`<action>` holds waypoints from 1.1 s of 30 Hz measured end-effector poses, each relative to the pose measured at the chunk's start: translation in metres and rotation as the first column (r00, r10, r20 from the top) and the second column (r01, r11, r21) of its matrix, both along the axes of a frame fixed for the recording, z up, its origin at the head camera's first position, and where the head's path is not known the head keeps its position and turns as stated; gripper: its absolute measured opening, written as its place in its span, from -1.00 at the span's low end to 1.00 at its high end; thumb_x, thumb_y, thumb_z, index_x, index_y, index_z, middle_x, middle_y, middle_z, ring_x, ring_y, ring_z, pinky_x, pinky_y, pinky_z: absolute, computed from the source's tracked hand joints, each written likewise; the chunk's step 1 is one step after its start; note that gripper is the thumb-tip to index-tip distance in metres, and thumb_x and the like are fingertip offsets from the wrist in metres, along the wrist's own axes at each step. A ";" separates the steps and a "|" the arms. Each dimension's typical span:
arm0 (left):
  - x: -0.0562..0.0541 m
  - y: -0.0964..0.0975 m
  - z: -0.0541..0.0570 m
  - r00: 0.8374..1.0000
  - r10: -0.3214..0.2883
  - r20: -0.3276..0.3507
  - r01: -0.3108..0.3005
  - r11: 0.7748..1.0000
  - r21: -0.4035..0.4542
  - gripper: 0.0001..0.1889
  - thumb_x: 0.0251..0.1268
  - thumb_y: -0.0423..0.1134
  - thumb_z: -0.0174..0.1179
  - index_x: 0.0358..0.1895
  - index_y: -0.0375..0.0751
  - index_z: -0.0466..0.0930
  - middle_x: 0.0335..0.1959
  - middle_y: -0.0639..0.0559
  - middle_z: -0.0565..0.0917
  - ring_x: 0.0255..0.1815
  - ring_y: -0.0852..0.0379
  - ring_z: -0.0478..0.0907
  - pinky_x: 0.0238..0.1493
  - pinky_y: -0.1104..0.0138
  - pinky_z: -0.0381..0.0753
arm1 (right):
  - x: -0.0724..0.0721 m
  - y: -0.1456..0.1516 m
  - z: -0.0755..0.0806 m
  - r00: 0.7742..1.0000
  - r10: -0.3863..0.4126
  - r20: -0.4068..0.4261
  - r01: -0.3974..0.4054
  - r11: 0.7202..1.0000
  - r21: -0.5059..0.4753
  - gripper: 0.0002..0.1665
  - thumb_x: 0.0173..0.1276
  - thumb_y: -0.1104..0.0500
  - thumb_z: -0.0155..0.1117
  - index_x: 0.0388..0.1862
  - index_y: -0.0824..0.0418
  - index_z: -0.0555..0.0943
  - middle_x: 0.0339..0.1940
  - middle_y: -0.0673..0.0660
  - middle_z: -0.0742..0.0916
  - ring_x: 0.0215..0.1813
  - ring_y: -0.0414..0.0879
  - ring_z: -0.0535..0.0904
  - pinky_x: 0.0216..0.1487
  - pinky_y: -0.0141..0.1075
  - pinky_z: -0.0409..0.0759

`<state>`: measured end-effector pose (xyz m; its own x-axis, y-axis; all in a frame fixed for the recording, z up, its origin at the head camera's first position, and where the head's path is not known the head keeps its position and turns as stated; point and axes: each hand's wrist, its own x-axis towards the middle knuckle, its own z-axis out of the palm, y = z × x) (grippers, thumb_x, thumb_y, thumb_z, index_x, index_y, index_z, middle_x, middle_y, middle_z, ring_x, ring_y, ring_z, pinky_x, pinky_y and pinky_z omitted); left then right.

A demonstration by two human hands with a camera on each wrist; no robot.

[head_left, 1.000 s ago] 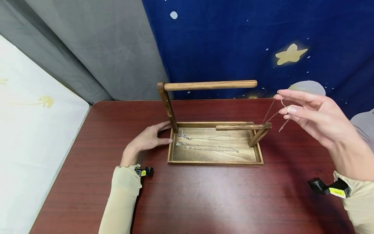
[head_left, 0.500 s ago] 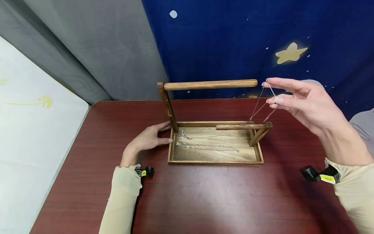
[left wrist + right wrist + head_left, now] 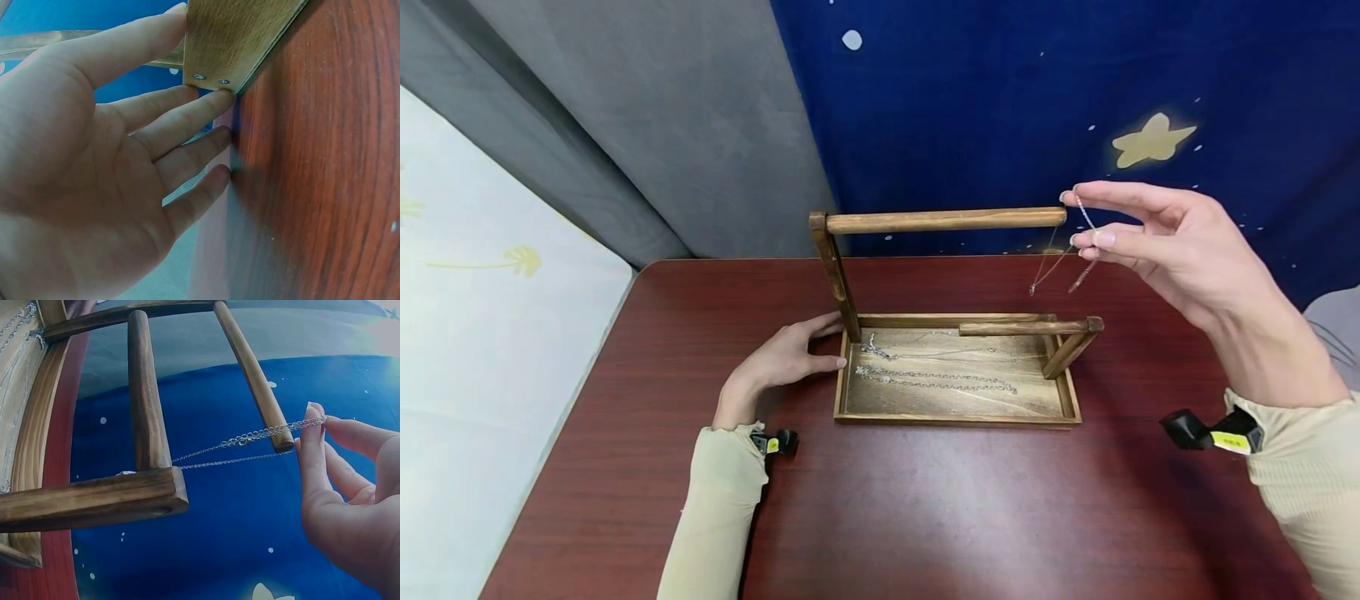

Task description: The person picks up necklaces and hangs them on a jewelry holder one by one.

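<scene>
My right hand (image 3: 1187,250) pinches a thin silver chain necklace (image 3: 240,440) between thumb and fingers, beside the free right end of the stand's upper wooden bar (image 3: 947,220). The necklace hangs in a loop at that bar end, its small pendant (image 3: 1032,289) dangling below. With fingers extended, my left hand (image 3: 781,357) touches the left end of the wooden tray (image 3: 955,419) that forms the stand's base. In the left wrist view the thumb lies on the tray's end wall, and the fingertips meet its lower edge near the table.
Silver necklaces (image 3: 940,382) lie stretched out in the tray. A shorter, lower bar (image 3: 1022,328) juts leftward from a post at the tray's right. The red-brown table (image 3: 925,508) ends at a blue starry curtain (image 3: 970,100) and a grey one (image 3: 700,125).
My right hand has moved left and up with the necklace, from right of the stand to the upper bar's end. The left hand stays at the tray's left end.
</scene>
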<state>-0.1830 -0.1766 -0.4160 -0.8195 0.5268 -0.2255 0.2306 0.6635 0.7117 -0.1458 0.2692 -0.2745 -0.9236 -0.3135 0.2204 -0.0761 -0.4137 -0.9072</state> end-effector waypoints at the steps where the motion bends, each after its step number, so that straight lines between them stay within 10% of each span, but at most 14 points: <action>1: 0.000 0.000 0.000 1.000 0.000 0.004 0.000 1.000 0.001 -0.18 0.33 -0.08 0.33 0.56 -0.16 0.13 0.40 -0.01 0.45 0.54 -0.03 0.11 0.44 0.01 0.23 | -0.001 -0.001 0.000 1.000 -0.001 0.001 0.001 1.000 -0.003 -0.42 0.32 0.72 -0.07 0.32 0.55 0.43 0.24 0.35 0.61 -0.11 0.12 0.74 0.01 -0.22 0.68; 33: 0.002 -0.001 0.000 1.000 0.009 -0.027 -0.009 1.000 -0.003 -0.19 0.29 -0.10 0.37 0.54 -0.18 0.19 0.41 -0.09 0.43 0.50 -0.05 0.20 0.43 0.00 0.26 | -0.010 -0.048 0.004 0.994 0.088 -0.058 -0.086 0.995 0.045 -0.51 0.34 0.66 0.05 0.24 0.53 0.51 0.18 0.31 0.66 0.01 0.13 0.70 0.02 -0.25 0.67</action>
<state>-0.1806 -0.1781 -0.4162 -0.8301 0.5186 -0.2048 0.2436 0.6678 0.7034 -0.1562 0.2215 -0.2709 -0.8782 -0.4022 0.2590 -0.0958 -0.3826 -0.9189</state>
